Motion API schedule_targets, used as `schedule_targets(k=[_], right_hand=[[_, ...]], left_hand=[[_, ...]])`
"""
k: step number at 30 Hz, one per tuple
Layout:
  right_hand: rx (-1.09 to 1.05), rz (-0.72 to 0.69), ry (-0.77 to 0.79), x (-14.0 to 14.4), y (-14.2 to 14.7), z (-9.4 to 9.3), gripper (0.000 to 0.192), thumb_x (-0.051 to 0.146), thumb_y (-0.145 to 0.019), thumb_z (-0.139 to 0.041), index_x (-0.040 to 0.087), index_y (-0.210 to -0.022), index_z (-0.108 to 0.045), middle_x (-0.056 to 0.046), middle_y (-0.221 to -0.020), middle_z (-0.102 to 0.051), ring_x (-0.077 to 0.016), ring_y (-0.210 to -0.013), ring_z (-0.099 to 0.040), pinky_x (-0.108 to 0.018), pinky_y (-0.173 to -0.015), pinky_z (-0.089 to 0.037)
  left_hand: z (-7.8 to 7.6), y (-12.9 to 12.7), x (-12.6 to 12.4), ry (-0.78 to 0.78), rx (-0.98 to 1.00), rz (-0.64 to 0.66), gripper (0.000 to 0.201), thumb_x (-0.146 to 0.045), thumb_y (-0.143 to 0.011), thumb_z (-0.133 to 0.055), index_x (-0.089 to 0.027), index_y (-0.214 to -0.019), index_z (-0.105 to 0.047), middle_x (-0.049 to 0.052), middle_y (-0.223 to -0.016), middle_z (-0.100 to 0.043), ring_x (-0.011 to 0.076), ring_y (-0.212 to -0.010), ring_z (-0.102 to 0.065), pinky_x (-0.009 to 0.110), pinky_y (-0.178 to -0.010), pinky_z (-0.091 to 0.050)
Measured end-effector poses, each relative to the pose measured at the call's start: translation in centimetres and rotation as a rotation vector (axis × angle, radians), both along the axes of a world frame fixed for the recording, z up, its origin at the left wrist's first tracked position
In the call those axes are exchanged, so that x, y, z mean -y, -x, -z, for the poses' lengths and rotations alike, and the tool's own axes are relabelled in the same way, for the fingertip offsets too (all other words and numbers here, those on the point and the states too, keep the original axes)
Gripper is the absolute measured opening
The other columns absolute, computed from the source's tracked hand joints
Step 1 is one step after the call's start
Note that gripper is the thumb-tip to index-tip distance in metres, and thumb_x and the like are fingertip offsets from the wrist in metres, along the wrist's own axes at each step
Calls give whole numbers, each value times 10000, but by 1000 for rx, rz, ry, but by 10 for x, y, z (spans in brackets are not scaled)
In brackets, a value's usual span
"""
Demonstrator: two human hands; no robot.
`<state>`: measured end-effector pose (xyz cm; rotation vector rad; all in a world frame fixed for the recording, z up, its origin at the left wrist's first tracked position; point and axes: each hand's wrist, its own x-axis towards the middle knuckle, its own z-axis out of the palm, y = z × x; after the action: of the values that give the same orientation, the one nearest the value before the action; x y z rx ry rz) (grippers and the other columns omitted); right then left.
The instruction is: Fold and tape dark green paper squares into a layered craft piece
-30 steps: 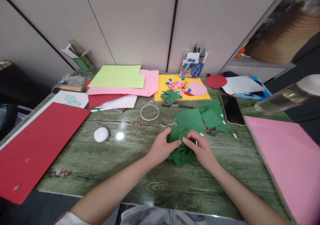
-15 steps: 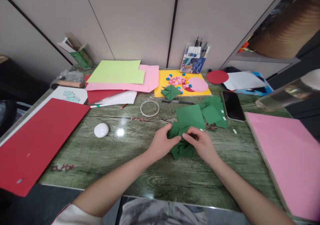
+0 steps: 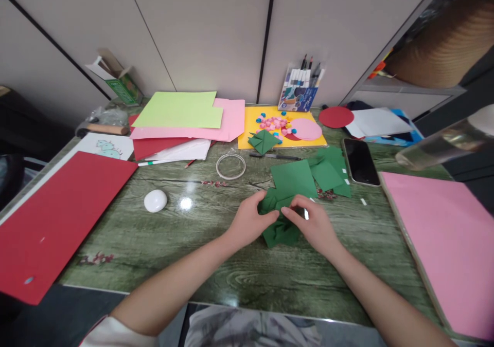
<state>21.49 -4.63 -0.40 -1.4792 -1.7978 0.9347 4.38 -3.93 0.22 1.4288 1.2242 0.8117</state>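
Grip on folded green paper (image 3: 280, 223): both hands pinching it, thumb and forefinger tips meeting over its middle. Left hand (image 3: 249, 223) palm-down on the paper's left edge, fingers curled, forearm running in from lower left. Right hand (image 3: 314, 226) on the right edge, knuckles raised, forearm angled in from lower right; small pale glint by its fingers, too small to tell. Paper flat on the green wood-grain surface (image 3: 185, 244), near centre. Just behind: loose green squares (image 3: 309, 177). Beyond those: pen (image 3: 274, 156), tape ring (image 3: 230, 165), yellow sheet (image 3: 250, 131) with pink bits. Phone (image 3: 359, 162) right of the squares, pink board (image 3: 443, 234) far right. White pebble-shaped object (image 3: 155, 201) and red sheet (image 3: 57, 218) left.
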Motion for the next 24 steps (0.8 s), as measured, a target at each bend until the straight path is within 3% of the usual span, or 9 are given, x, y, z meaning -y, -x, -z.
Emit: schedule_targets(k=[9, 11, 14, 17, 21, 24], right_hand=[[-89, 3, 43, 0, 0, 4, 377, 405, -894, -402, 199, -577, -402, 27, -579, -409, -127, -585, -416, -263, -562, -319], [-113, 18, 50, -1, -1, 3, 331, 405, -903, -375, 204, -651, -448, 22, -612, -469, -129, -601, -459, -257, -567, -353], [-188, 59, 40, -1, -3, 0, 152, 370, -847, -508, 224, -883, -491, 17, -722, -590, -144, -692, -560, -265, -647, -426], [-127, 38, -70, 0, -5, -4, 153, 316, -788, -602, 236, -912, -562, -8, -812, -647, -169, -770, -600, -307, -725, -445], [106, -24, -320, 0, -5, -7, 109, 291, -814, -585, 261, -888, -659, -23, -853, -676, -188, -819, -600, -366, -790, -408], [168, -45, -392, 0, -5, -7, 113, 288, -823, -581, 268, -887, -672, -20, -855, -690, -187, -817, -605, -376, -791, -395]], left_hand=[[-2, -2, 3, 208, 243, 11, 280, -177, -672, -634, -153, -951, -616, 31, -912, -648, 180, -828, -574, 308, -776, -459], [0, -1, 2, 264, 309, -9, 293, -175, -675, -636, -156, -966, -615, 40, -933, -655, 187, -838, -589, 321, -779, -471], [4, -1, 0, 306, 416, -38, 308, -162, -675, -639, -154, -982, -612, 51, -970, -659, 191, -866, -601, 331, -802, -476], [5, -1, -2, 324, 475, -50, 306, -151, -671, -642, -150, -976, -614, 55, -986, -663, 194, -897, -604, 333, -827, -473], [2, 0, -2, 347, 499, -59, 290, -156, -665, -650, -151, -952, -613, 51, -962, -672, 192, -881, -611, 331, -817, -477], [0, 1, -2, 331, 481, -56, 289, -173, -671, -650, -155, -956, -604, 52, -977, -666, 192, -883, -609, 335, -823, -474]])
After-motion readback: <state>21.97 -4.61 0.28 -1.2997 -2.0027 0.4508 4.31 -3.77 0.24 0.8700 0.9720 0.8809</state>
